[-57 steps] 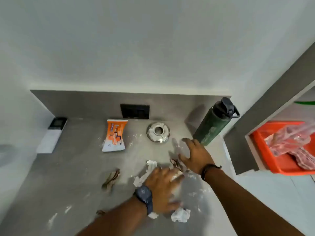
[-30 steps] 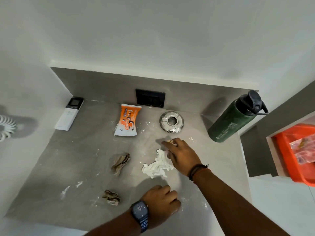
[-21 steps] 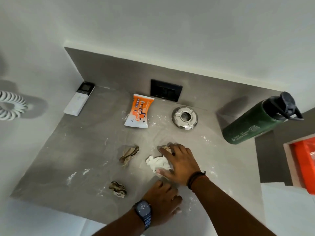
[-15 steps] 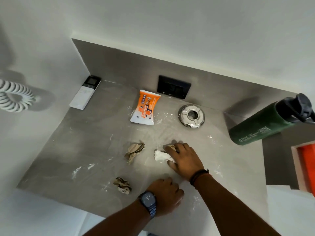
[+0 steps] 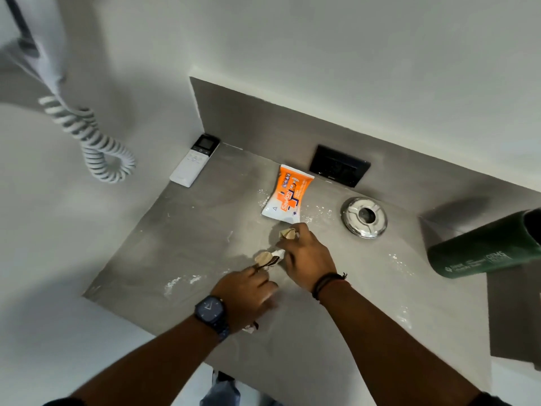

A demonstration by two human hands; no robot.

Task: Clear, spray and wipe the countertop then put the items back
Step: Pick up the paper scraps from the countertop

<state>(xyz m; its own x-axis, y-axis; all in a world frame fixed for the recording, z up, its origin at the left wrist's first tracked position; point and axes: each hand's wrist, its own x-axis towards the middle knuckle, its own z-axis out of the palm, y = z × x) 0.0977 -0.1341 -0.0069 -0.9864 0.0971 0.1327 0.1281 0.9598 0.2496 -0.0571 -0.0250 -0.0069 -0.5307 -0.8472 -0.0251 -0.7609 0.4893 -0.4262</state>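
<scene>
On the grey countertop (image 5: 181, 241), streaked with white powder, my right hand (image 5: 307, 256) is closed around crumpled paper scraps; a tan piece (image 5: 288, 233) sticks out by my fingers. My left hand (image 5: 246, 294), with a dark watch on the wrist, pinches a brown crumpled scrap (image 5: 265, 259) at its fingertips, right beside the right hand. Another bit of paper (image 5: 250, 328) peeks out under my left palm. An orange and white wipes pouch (image 5: 288, 197) lies flat behind the hands.
A white remote (image 5: 194, 161) lies in the back left corner. A black socket plate (image 5: 339, 165) sits on the backsplash, a chrome ring (image 5: 364, 217) on the counter, a green bottle (image 5: 483, 247) at right. A coiled cord (image 5: 87, 139) hangs on the left wall.
My right hand has gathered the white tissue into its grip and moved left. My left hand has moved forward and picked up the brown scrap. The view has shifted left.
</scene>
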